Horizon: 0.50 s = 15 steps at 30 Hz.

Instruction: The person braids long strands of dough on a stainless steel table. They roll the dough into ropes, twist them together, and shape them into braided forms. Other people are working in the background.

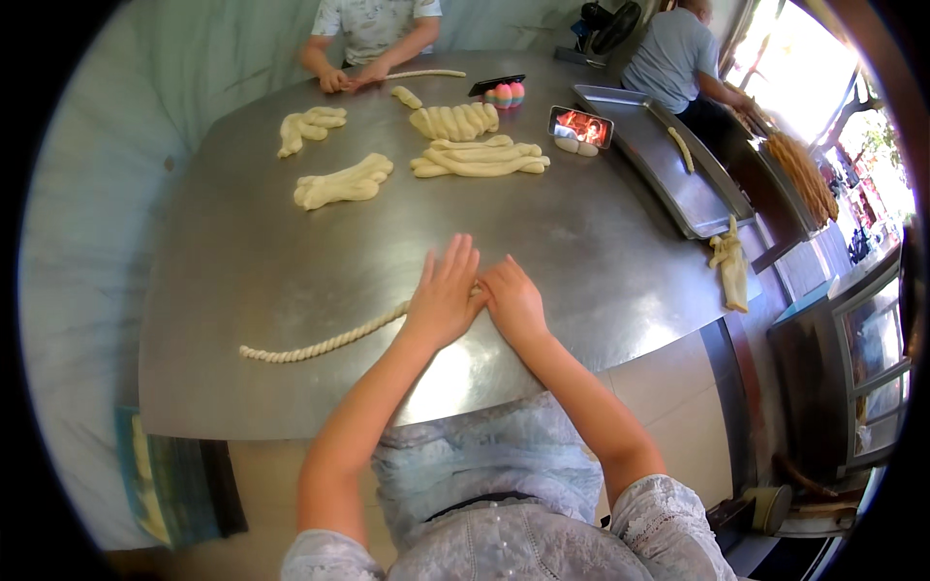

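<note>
Dough twisted into a rope (320, 346) lies on the near part of a metal table (601, 261), its tip pointing left and its right end running beneath a worker's bare hands. The left hand (448, 295) rests palm down across the rope, fingers straight and nearly together, flat over the dough rather than wrapped around it. The right hand (513, 298) sits just beside it, fingers bent and angled toward the left thumb; a sliver of dough shows between the two hands, but whether the right fingertips pinch it cannot be told.

Farther across the table, a pale dough bundle (344, 182) and a looser one (312, 129) lie at left. Toward the middle are long dough strands (480, 158), with a row of thick dough rolls (455, 122) just beyond and a small dough piece (407, 97) near them. A phone with a lit screen (581, 128) leans to the right, near a metal tray (702, 201) that holds a single dough strip (681, 150).

At the far edge, a co-worker's hands (354, 77) touch a thin dough strand (426, 74). Another person in a grey shirt (668, 58) bends at far right, near a brown heap (802, 174).
</note>
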Tool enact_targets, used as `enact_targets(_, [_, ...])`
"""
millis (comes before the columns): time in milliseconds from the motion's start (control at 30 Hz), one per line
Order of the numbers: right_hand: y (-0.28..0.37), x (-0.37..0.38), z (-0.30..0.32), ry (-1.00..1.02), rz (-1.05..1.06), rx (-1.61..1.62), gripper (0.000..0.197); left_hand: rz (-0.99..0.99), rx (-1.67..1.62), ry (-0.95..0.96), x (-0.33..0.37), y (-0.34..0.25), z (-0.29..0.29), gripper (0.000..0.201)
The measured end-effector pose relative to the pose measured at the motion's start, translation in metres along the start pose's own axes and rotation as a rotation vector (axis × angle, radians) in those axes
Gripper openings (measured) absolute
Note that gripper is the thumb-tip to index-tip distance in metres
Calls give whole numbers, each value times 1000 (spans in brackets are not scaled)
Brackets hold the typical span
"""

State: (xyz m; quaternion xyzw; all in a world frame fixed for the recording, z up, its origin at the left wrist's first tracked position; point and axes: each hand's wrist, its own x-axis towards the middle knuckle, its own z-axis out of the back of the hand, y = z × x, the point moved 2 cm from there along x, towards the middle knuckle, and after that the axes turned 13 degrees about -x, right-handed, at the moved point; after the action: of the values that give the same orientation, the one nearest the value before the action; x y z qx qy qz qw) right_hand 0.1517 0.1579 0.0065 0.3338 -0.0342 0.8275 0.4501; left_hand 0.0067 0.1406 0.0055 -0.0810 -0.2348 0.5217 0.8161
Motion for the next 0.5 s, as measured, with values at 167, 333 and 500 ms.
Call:
enact_targets(167, [10, -44, 25, -46, 214, -78, 17, -47, -152, 103, -52, -33, -2, 74])
enact_targets(333, [2, -35, 14, 101, 118, -182, 19, 74, -158, 77, -45, -35, -10, 70])
enact_targets(500, [-2, -3, 3, -52, 112, -125, 14, -42, -20, -45, -2, -4, 2, 71])
